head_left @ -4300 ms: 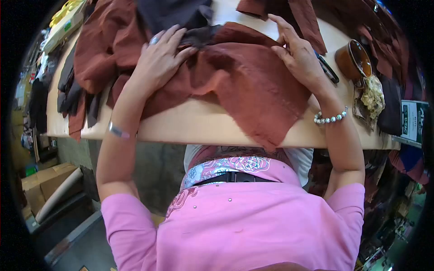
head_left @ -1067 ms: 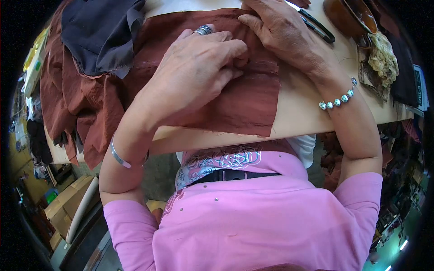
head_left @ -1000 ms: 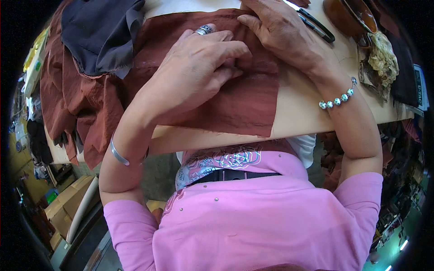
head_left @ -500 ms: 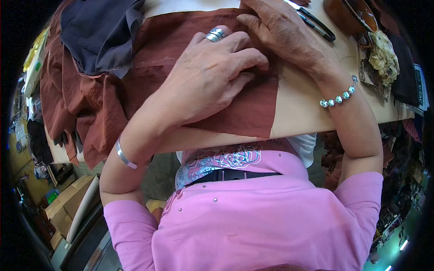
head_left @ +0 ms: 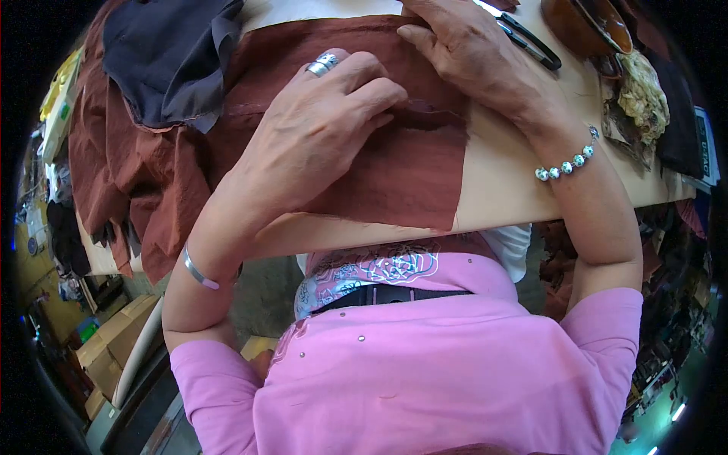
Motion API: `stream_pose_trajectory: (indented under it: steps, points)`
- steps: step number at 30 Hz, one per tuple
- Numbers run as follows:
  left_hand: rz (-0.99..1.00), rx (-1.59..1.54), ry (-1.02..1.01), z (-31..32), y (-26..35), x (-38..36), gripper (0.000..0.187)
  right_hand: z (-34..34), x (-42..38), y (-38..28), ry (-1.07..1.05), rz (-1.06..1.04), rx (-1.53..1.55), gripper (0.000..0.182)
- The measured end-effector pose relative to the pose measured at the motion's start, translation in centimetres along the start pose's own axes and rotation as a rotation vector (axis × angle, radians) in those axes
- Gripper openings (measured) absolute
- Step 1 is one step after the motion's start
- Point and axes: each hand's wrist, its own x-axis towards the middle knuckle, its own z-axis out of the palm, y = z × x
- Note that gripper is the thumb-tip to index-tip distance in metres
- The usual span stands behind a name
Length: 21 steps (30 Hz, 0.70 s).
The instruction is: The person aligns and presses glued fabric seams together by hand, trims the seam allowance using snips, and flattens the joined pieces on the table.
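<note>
A reddish-brown piece of cloth (head_left: pixel 402 186) lies spread over the table's front edge area, with a line like a seam or crease running across it. My left hand (head_left: pixel 318 125), wearing a wide silver ring, rests on the middle of this cloth. Its fingers are curled under, so whatever they may pinch is hidden. At the cloth's upper right corner lies my right hand (head_left: pixel 478 57), thumb held apart and fingers stretched forward. Its fingertips pass partly beyond the top of the view.
Dark grey cloth (head_left: pixel 171 61) lies on bunched reddish-brown cloth (head_left: pixel 163 205) at the left, which hangs over the edge. Right of my right hand are a black-handled tool (head_left: pixel 531 42), a brown bowl-like container (head_left: pixel 580 26) and a crumpled yellowish bundle (head_left: pixel 643 98). Cardboard boxes (head_left: pixel 114 341) stand below.
My left hand has slid left across the cloth, uncovering more of the line and a small fold on its right. My right hand has barely moved.
</note>
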Motion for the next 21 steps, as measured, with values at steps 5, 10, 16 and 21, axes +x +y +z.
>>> stream_pose_trajectory:
  steps: [5, 10, 16, 21]
  points:
    - [0.141, 0.07, 0.08, 0.5, -0.4, -0.2, 0.014, -1.0, 0.7, -0.9, -0.159, 0.204, 0.063, 0.049]
    - [0.204, 0.041, 0.1, 0.8, -0.9, 0.1, 0.012, -0.5, 0.4, -0.6, -0.095, 0.134, 0.026, 0.048]
    - [0.322, 0.381, 0.021, 0.5, -0.8, 0.3, 0.022, -0.1, 0.2, 0.0, -0.093, 0.105, -0.003, 0.046]
    - [0.356, 0.463, -0.065, -1.0, -1.2, 0.2, 0.028, 0.4, 0.0, 0.7, -0.017, 0.021, -0.028, 0.045]
